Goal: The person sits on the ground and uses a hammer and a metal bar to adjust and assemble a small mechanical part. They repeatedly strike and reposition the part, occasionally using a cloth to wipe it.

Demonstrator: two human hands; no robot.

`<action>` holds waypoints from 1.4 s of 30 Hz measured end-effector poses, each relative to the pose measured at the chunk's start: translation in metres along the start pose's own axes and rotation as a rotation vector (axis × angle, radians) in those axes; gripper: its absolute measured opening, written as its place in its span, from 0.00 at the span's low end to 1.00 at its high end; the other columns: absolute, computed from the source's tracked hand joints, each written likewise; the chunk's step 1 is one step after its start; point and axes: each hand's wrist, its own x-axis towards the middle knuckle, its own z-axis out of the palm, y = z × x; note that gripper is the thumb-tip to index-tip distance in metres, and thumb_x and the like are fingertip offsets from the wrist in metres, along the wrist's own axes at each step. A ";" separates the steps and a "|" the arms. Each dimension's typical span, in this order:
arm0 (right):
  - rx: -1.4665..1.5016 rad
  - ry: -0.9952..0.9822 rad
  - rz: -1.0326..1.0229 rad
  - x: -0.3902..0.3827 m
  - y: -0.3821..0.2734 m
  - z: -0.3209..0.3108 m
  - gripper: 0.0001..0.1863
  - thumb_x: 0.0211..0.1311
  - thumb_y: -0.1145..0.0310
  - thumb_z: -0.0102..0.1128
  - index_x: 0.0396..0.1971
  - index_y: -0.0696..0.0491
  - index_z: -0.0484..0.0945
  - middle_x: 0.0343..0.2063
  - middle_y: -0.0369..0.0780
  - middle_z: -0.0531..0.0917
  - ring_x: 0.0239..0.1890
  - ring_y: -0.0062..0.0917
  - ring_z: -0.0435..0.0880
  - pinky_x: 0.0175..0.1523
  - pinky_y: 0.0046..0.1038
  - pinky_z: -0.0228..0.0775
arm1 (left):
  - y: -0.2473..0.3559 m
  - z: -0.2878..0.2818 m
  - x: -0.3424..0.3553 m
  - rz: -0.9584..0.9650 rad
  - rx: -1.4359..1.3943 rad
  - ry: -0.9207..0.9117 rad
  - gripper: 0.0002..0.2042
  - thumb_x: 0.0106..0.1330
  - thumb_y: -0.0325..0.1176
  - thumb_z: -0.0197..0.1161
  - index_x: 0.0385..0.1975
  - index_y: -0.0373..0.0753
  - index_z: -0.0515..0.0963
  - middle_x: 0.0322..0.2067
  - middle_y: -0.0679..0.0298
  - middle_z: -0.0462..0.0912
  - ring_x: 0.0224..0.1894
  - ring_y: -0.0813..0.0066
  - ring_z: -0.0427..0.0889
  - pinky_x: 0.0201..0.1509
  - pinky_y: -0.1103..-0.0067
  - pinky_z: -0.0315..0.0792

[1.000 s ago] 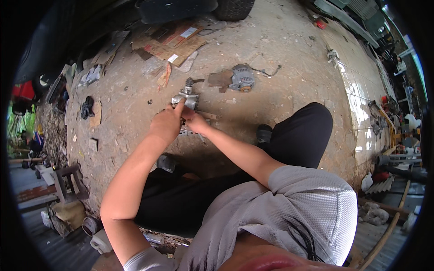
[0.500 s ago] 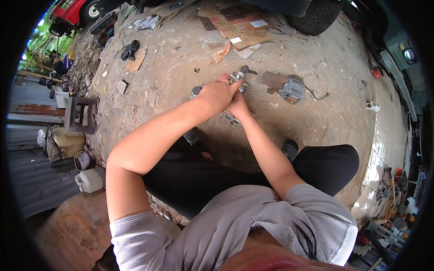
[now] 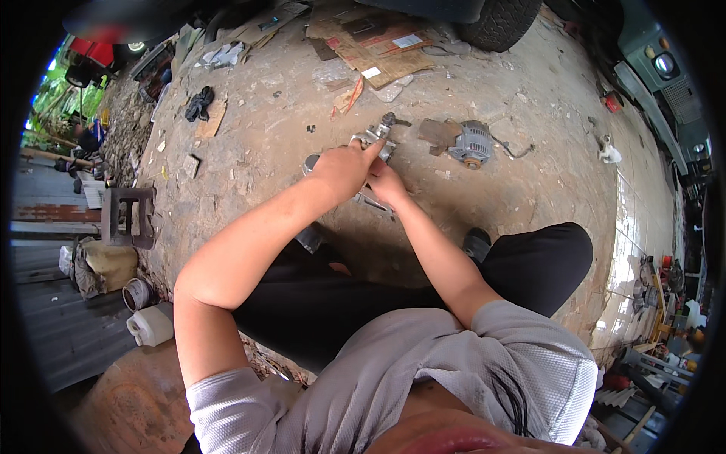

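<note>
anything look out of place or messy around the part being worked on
Both hands, left and right, are on a grey metal part set straight on the dirt floor. Torn flattened cardboard and an alternator-like unit lie loose nearby. Nothing looks spilled.

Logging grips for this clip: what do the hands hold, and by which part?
Both the left hand and right hand grip a grey metal machine part on the ground, at its near end; the exact hold is hidden.

View swung round since a second ago, both hands shifted from left of centre toward upper middle, left hand [image 3: 344, 168] now laid over the small grey metal engine part [image 3: 376, 138] (partly hidden), right hand [image 3: 386, 182] tucked beneath, black tyre [image 3: 497, 23] now at top edge.
</note>
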 end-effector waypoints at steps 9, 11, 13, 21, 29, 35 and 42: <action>-0.247 -0.073 0.099 -0.019 -0.051 -0.011 0.24 0.69 0.75 0.54 0.65 0.53 0.71 0.54 0.48 0.86 0.57 0.37 0.85 0.58 0.38 0.75 | -0.001 0.005 0.000 -0.007 -0.030 -0.004 0.34 0.69 0.31 0.62 0.75 0.49 0.59 0.54 0.43 0.79 0.53 0.46 0.85 0.53 0.59 0.81; -0.251 -0.088 0.030 -0.016 -0.049 -0.009 0.26 0.69 0.75 0.53 0.67 0.52 0.69 0.56 0.49 0.84 0.60 0.40 0.82 0.61 0.38 0.73 | 0.000 0.005 0.000 -0.016 0.018 0.022 0.33 0.70 0.30 0.61 0.75 0.50 0.58 0.55 0.43 0.79 0.53 0.46 0.85 0.53 0.59 0.81; -0.109 -0.155 0.021 -0.007 -0.051 -0.008 0.34 0.67 0.76 0.52 0.74 0.45 0.62 0.62 0.49 0.80 0.66 0.44 0.78 0.66 0.40 0.71 | 0.000 0.008 -0.002 -0.015 0.011 0.024 0.33 0.70 0.30 0.60 0.75 0.50 0.58 0.55 0.42 0.79 0.52 0.46 0.85 0.53 0.59 0.81; -0.014 -0.159 0.263 -0.007 -0.048 -0.007 0.32 0.71 0.75 0.50 0.74 0.40 0.65 0.70 0.46 0.73 0.70 0.37 0.74 0.69 0.36 0.68 | 0.000 0.001 -0.001 -0.015 -0.006 0.007 0.34 0.68 0.27 0.58 0.75 0.50 0.59 0.57 0.40 0.78 0.51 0.46 0.86 0.52 0.60 0.82; 0.267 0.094 0.145 -0.013 -0.012 -0.004 0.20 0.71 0.73 0.58 0.61 0.51 0.74 0.40 0.32 0.86 0.24 0.08 0.74 0.20 0.18 0.56 | 0.002 -0.008 0.000 0.040 -0.050 0.026 0.36 0.67 0.27 0.60 0.76 0.50 0.59 0.59 0.41 0.77 0.54 0.47 0.85 0.53 0.61 0.81; 0.136 -0.056 0.307 -0.031 -0.076 0.002 0.23 0.73 0.73 0.53 0.66 0.53 0.69 0.49 0.40 0.87 0.38 0.22 0.84 0.36 0.27 0.71 | -0.005 -0.010 -0.008 0.004 -0.091 0.023 0.34 0.68 0.29 0.60 0.76 0.50 0.60 0.57 0.41 0.78 0.53 0.48 0.86 0.52 0.61 0.82; -0.350 -0.139 0.111 -0.014 -0.074 0.007 0.29 0.72 0.65 0.62 0.69 0.55 0.68 0.58 0.43 0.85 0.61 0.35 0.83 0.62 0.36 0.72 | -0.009 0.011 0.000 0.012 0.017 0.080 0.33 0.69 0.32 0.61 0.76 0.50 0.61 0.56 0.40 0.78 0.49 0.48 0.88 0.50 0.62 0.83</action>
